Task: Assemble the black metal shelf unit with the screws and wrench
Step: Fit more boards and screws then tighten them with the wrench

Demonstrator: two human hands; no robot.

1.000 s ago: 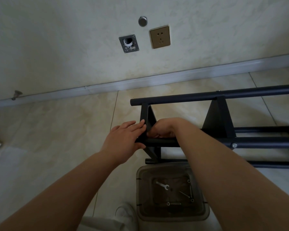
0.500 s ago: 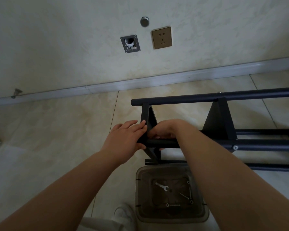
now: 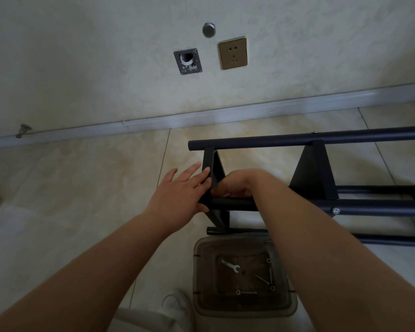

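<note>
Shelf unit (image 3: 321,140) end panel sits between left hand (image 3: 180,190) and right hand (image 3: 235,185)

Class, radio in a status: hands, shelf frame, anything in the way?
Left hand flat against the shelf frame's end bracket. Right hand curled at the bracket joint, grip hidden. Wrench unused in the plastic bin. Nothing blocking.

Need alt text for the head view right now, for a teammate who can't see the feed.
Both hands work at the end bracket of a black shelf frame lying on a tiled floor: the left hand lies flat against it, and the right hand curls behind it. Nearer the camera, a clear bin holds a wrench and loose screws.
</note>
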